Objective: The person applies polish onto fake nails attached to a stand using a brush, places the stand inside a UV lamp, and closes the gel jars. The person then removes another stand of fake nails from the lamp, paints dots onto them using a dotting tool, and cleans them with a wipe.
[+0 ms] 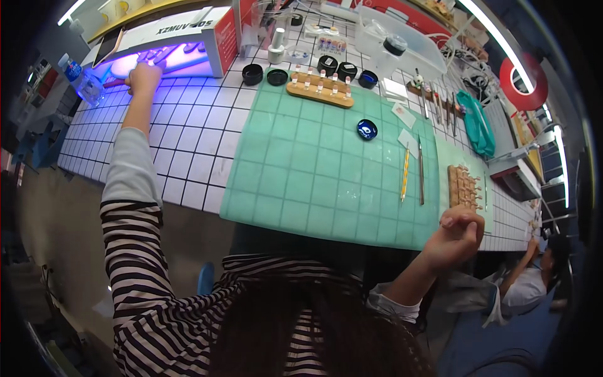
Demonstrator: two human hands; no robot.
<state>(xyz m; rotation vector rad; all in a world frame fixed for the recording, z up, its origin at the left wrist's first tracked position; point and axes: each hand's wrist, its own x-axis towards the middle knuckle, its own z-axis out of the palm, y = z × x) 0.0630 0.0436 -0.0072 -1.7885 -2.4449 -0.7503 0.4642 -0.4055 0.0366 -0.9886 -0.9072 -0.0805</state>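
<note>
At the front opening of a white box-shaped lamp housing, my left hand reaches into violet light. Its fingers are closed at the edge of a purple-lit piece; the glow hides what they grip. My right hand is raised by the near right edge of the table, with fingers curled in and nothing visible in them. Just beyond it lies a brown block with rows of small pegs. A yellow-handled brush and a dark thin brush lie on the green mat.
A wooden rack holds several small bottles. An open dark-blue pot sits on the mat. Black jars, a white bottle, a clear bin and a water bottle stand around. Another person sits at far right.
</note>
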